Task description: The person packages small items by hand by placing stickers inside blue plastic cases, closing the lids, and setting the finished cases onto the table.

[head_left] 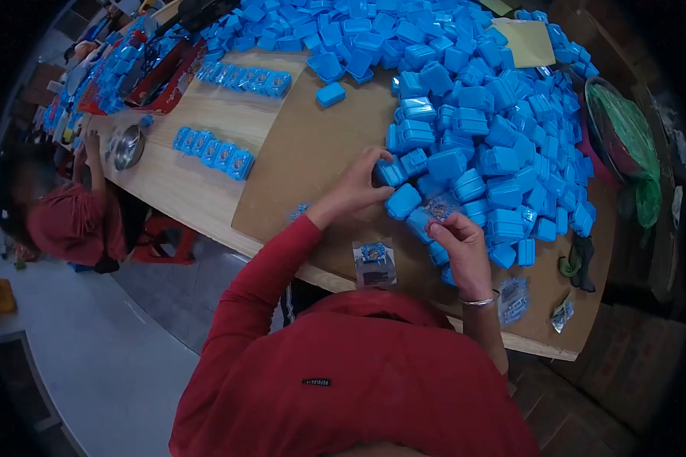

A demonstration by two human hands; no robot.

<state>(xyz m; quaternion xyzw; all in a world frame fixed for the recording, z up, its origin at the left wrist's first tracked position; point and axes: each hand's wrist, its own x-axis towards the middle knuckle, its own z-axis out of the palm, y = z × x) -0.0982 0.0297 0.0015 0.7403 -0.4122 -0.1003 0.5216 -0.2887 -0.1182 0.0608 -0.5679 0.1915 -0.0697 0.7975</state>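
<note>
— Any lettering legible anywhere?
— None. Small black tag [316,381] on the red top carries pale marks, too tiny to read. Printed stickers on blue cases [222,154]: blurred.

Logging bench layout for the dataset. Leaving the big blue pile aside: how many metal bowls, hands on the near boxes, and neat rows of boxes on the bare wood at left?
Metal bowl: 1
Hands at the boxes: 2, left hand and right hand
Lined-up rows of blue boxes: 2, far row and near row
Total: 5

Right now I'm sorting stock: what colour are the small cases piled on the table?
Blue cases, seen in the head view.
</note>
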